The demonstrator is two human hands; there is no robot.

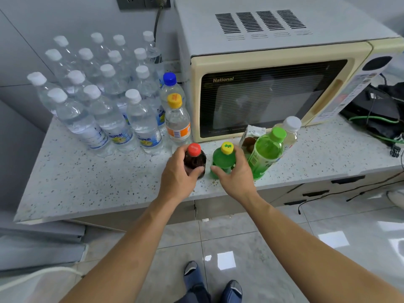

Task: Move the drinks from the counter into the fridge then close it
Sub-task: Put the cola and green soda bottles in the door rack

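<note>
We stand at a speckled desk (87,184) with a cream microwave (273,92) behind both hands. Our left hand (178,178) wraps around a dark bottle with a red cap (195,159), fingers curled on its body. Just beside it, our right hand (237,176) grasps a green bottle with a yellow cap (222,159). Both bottles stand on the desk. Right of the right hand leans a taller green bottle (265,153), with a small carton (251,136) and a white-capped bottle (290,132) near it. Beyond the left hand cluster many clear water bottles (105,101) and 1 orange-labelled bottle (177,121).
</note>
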